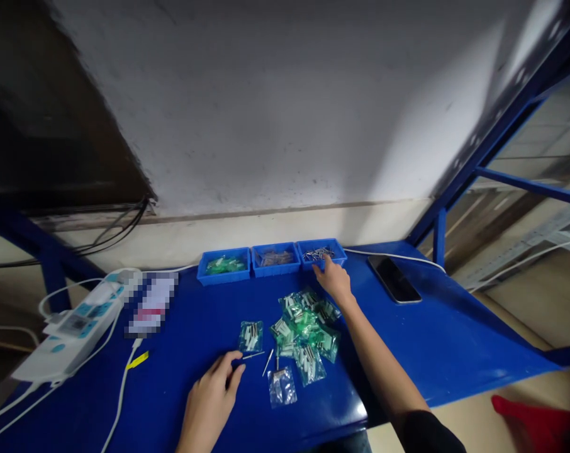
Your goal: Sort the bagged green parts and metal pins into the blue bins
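Filled packets [308,330] lie heaped on a blue worktop [209,321], seemingly finished; a clear bag [282,391] and loose metal pins [267,363] lie nearer, apparently unfinished. The left hand [212,399], thumb and forefinger parted, is at one pin. The right hand [335,280] dips into a pin bin [306,265], its grip unclear. A phone [394,280] and power strip [61,349] flank them.

Up on the wearer's head, one lone camera looks forward and down, above and back from the fingers [225,362], near enough to frame both hands [211,396]; blue tabletop [181,352] spreads beneath them, pale wall [275,126] rises beyond!
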Motion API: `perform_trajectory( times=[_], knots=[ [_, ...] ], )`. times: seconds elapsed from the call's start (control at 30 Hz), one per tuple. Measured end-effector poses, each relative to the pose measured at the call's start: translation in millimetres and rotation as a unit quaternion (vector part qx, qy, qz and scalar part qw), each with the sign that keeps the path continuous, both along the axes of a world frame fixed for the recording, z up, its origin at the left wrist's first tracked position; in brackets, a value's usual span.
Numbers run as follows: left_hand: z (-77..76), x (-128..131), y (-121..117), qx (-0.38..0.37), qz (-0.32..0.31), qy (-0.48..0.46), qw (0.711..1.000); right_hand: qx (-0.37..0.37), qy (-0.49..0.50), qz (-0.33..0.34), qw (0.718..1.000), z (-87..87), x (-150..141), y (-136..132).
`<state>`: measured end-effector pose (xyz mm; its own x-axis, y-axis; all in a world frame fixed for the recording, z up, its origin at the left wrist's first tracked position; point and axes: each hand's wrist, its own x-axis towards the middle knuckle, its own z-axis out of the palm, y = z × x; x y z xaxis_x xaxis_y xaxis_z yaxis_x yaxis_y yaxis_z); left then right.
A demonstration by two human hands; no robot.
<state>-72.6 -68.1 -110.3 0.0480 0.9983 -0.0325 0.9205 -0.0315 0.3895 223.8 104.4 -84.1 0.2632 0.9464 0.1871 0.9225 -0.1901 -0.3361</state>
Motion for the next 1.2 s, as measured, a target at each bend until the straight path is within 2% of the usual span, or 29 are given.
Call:
perform_trajectory(
  times=[0.13, 0.33, 0.5, 0.63, 0.87, 0.97, 1.07, 1.13, 1.2],
  knots=[
    [1.8, 7, 3, -0.019, 0.019, 0.034, 0.999, 0.021, -0.015, 0.009, 1.000, -16.9, 4, -18],
    [-6.2, 4, 2, 0.000, 0.015, 0.041, 0.999, 0.042, -0.033, 0.048, 0.997, -24.2, 22, -65],
    [-6.2, 5, 0, 0.007, 0.009, 0.038, 0.999, 0.117, -0.020, 0.060, 0.991, -38.4, 38, -84],
    [-1.5, 8, -2, 0.011, -0.001, 0.034, 0.999, 0.125, 0.000, 0.062, 0.990, -44.0, 39, -71],
    [-7.7, 5, -4, 0.050, 0.014, -0.007, 0.999, 0.104, 0.005, 0.064, 0.992, -31.2, 23, -1],
    [-13.5, 3, -5, 0.079, 0.024, -0.034, 0.996, 0.105, 0.020, 0.074, 0.992, -26.7, 19, 18],
    [-16.7, 0, -6, 0.104, 0.037, -0.070, 0.991, 0.109, 0.040, 0.093, 0.989, -23.3, 17, 16],
    [-15.6, -1, -5, 0.111, 0.040, -0.115, 0.986, 0.114, 0.054, 0.108, 0.986, -19.2, 10, -1],
    [-11.1, -1, -2, 0.108, 0.035, -0.169, 0.979, 0.117, 0.069, 0.136, 0.981, -12.9, -6, -30]
  ],
)
